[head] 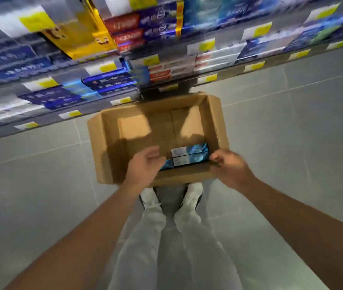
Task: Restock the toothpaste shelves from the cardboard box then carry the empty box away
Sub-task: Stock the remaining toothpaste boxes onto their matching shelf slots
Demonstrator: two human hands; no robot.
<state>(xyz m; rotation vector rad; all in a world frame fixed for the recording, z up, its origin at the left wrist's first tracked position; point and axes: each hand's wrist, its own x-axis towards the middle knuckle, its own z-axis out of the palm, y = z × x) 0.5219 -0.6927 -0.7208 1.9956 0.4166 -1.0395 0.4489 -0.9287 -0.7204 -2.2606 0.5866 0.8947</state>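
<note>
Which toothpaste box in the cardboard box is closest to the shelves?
The top blue-and-white toothpaste box, lying farthest from the person's shoes. The one below it lies nearer the cardboard box's front wall, between both hands.

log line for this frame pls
stage: unloading | brown cardboard box: on floor, nearly empty | blue-white toothpaste cartons: inside | left hand, right hand: at carton ends

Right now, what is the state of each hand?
Left hand: open, fingers relaxed over the toothpaste cartons in the cardboard box.
Right hand: fingers curled at the cartons' end; grip cannot be told.
</note>
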